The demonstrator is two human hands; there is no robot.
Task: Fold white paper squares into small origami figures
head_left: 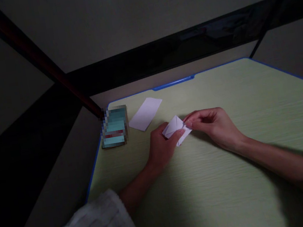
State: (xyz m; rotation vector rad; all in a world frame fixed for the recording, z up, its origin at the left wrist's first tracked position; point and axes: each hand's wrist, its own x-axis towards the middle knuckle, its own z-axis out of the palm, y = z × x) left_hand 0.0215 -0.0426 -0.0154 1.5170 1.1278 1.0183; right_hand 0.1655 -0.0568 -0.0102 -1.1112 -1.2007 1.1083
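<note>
A small folded piece of white paper [174, 126] is held between both hands, just above the table. Creases and a pointed top corner show on it. My left hand [163, 146] grips its left and lower side, the thumb lying across the front. At the paper's right edge my right hand [213, 124] pinches with thumb and forefinger, the other fingers curled behind. The fingers behind the paper are mostly hidden.
A flat white paper sheet [146, 113] lies beyond my left hand. Left of it, near the table's edge, is a phone-like object [114, 129], blurred by large pixels. The pale table [238, 191] has a blue rim and a blue handle [174, 83] at the far side, close to a wall.
</note>
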